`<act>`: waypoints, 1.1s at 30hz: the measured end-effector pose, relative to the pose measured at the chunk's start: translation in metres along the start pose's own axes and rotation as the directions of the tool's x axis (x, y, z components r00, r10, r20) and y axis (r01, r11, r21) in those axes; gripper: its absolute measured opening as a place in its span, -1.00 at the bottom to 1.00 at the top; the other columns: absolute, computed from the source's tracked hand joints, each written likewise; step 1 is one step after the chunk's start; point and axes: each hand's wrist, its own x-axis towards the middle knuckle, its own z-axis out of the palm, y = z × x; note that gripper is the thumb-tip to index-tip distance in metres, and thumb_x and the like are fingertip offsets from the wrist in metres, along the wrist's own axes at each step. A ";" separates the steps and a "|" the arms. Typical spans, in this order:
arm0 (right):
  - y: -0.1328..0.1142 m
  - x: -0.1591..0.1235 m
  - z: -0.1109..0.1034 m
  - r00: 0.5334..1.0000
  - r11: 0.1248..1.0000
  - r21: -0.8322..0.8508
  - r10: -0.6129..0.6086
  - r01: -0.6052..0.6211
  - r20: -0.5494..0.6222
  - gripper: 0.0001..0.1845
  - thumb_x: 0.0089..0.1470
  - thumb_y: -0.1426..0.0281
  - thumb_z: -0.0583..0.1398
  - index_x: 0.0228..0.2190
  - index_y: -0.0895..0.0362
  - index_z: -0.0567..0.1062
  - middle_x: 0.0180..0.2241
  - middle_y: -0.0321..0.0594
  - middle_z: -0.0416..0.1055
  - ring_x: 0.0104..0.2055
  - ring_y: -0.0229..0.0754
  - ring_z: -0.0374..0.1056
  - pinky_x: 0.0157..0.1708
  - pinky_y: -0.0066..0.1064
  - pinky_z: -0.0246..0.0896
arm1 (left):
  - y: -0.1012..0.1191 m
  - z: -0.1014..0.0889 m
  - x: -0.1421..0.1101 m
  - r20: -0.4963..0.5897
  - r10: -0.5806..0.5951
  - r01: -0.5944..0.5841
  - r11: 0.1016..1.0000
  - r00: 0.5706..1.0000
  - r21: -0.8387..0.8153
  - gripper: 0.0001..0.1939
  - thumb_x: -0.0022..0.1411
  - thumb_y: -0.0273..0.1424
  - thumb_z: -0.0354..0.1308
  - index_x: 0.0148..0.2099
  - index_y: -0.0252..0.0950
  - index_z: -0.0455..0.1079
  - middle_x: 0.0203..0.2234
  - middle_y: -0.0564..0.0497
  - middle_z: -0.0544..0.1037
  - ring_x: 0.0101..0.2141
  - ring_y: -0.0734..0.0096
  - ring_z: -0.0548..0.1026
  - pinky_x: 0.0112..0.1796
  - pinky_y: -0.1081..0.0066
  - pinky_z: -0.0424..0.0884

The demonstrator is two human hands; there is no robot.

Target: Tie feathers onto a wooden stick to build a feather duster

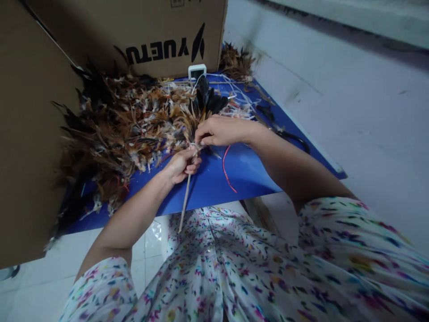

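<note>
My left hand (185, 164) is wrapped round a thin stick (185, 199), which slants down toward my lap. At the stick's upper end is a bunch of feathers (206, 100), brown at the base with broad black ones at the tip. My right hand (214, 130) is at the base of this bunch, fingers bent and pinched together just above my left hand. What lies between those fingertips is too small to make out. A red string (228, 172) hangs in a curve over the blue tabletop (248, 172), below my right wrist.
Brown and black feather bundles (127, 120) are heaped across the left of the table. Behind stand a cardboard box (161, 36) and a small white device (197, 71). White strips (243, 107) and scissors-like black handles (293, 136) lie right, beside the wall (318, 80).
</note>
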 end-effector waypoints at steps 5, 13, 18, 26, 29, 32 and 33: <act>0.004 0.004 0.000 1.000 0.993 -0.114 0.012 -0.012 -0.001 -0.76 -0.06 0.58 0.20 -0.36 0.09 0.62 -0.37 -0.26 0.54 -0.30 -0.21 0.33 -0.20 -0.36 0.08 | 0.000 0.003 -0.001 -0.026 0.004 -0.004 1.000 1.000 0.016 -0.74 0.37 -0.31 -0.05 -0.37 -0.32 0.19 -0.66 0.10 0.26 -0.76 0.70 0.06 -0.74 0.69 -0.10; -0.010 0.006 -0.001 0.994 0.990 -0.081 0.113 -0.113 -0.008 -0.81 -0.12 0.61 0.23 -0.51 0.10 0.60 -0.50 -0.25 0.49 -0.39 -0.22 0.32 -0.30 -0.36 0.06 | -0.005 0.001 0.000 -0.002 0.052 -0.052 0.996 0.999 0.079 -0.73 0.37 -0.27 -0.05 -0.33 -0.33 0.22 -0.66 0.09 0.28 -0.76 0.69 0.08 -0.73 0.67 -0.09; -0.016 0.008 0.000 0.986 0.969 -0.191 0.165 -0.158 0.020 -0.84 -0.08 0.58 0.23 -0.49 0.13 0.61 -0.49 -0.19 0.50 -0.39 -0.19 0.36 -0.34 -0.34 0.05 | -0.007 0.002 -0.002 -0.001 0.087 -0.086 0.989 0.996 0.118 -0.70 0.29 -0.18 0.09 -0.31 -0.34 0.23 -0.65 0.12 0.28 -0.75 0.72 0.08 -0.72 0.68 -0.10; -0.016 0.011 0.002 0.990 0.951 -0.279 0.139 -0.136 -0.008 -0.88 -0.06 0.55 0.24 -0.45 0.14 0.57 -0.52 -0.25 0.47 -0.43 -0.23 0.36 -0.39 -0.39 0.11 | -0.009 -0.001 -0.001 0.033 0.113 -0.117 0.984 0.993 0.138 -0.61 0.11 -0.17 0.29 -0.34 -0.31 0.18 -0.64 0.18 0.23 -0.74 0.76 0.06 -0.71 0.69 -0.13; -0.010 0.005 0.002 0.979 0.960 -0.258 0.054 -0.105 -0.195 -0.89 0.01 0.51 0.24 -0.37 0.12 0.55 -0.40 -0.23 0.50 -0.33 -0.20 0.39 -0.29 -0.37 0.20 | -0.007 0.000 -0.002 0.031 0.107 -0.110 0.987 0.994 0.118 -0.61 0.13 -0.19 0.28 -0.37 -0.30 0.15 -0.64 0.19 0.20 -0.74 0.76 0.05 -0.71 0.69 -0.14; -0.012 -0.012 0.005 0.841 0.958 -0.246 -0.011 -0.146 -0.541 -0.92 0.07 0.41 0.24 -0.32 0.11 0.52 -0.25 -0.15 0.49 -0.17 -0.12 0.38 -0.13 -0.28 0.24 | -0.005 0.000 -0.003 0.035 0.110 -0.113 0.990 0.993 0.087 -0.63 0.17 -0.21 0.25 -0.38 -0.29 0.12 -0.64 0.20 0.19 -0.74 0.76 0.04 -0.71 0.69 -0.12; -0.015 -0.019 0.008 0.765 0.959 -0.226 -0.015 -0.171 -0.644 -0.92 0.10 0.38 0.23 -0.32 0.11 0.51 -0.24 -0.12 0.48 -0.14 -0.10 0.37 -0.10 -0.26 0.23 | -0.004 0.000 -0.003 0.033 0.115 -0.117 0.990 0.993 0.078 -0.63 0.18 -0.22 0.24 -0.38 -0.29 0.12 -0.64 0.20 0.19 -0.74 0.76 0.04 -0.71 0.69 -0.12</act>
